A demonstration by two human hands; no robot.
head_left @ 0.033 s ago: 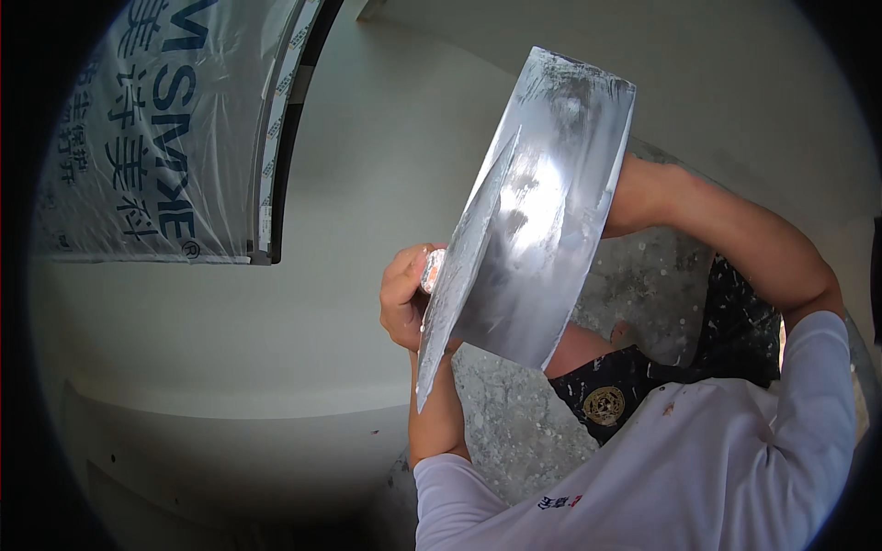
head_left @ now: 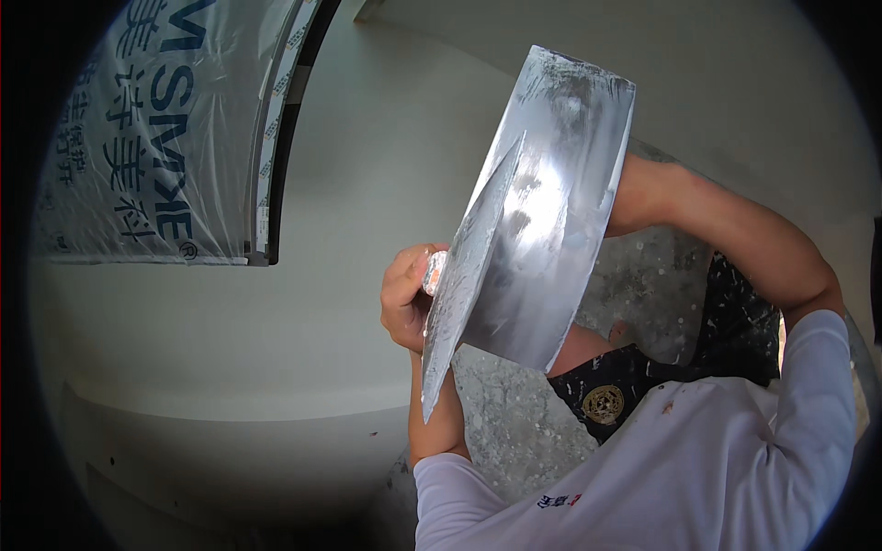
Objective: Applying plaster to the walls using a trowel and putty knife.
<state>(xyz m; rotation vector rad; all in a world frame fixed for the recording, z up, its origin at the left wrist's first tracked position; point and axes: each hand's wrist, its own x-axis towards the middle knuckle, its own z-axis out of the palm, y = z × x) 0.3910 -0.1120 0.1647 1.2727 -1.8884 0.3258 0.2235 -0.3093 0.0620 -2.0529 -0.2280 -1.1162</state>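
Before my chest I see a wide, shiny steel plastering trowel (head_left: 570, 211), its blade tilted, with grey-white smears along the upper end. My right hand (head_left: 634, 193) reaches behind that blade; its fingers are hidden, and the trowel seems to be held from there. A second trowel (head_left: 469, 275), seen nearly edge-on and coated with whitish paste, lies slanted across the wide blade's left part. Around the round end of its handle, my left hand (head_left: 404, 294) is closed. The two blades overlap in view; whether they touch along their whole length is unclear.
A pale wall (head_left: 340, 184) spans the left and the back. At the upper left, a dark-framed panel (head_left: 156, 138) is covered with printed clear plastic film. Below me the grey floor (head_left: 514, 404) is spattered with white. My bare leg (head_left: 583, 347) and dark shorts (head_left: 606, 395) show beneath.
The second trowel in my left hand has shifted slightly down and to the right along the wide blade. The wide trowel and my right arm are almost unmoved.
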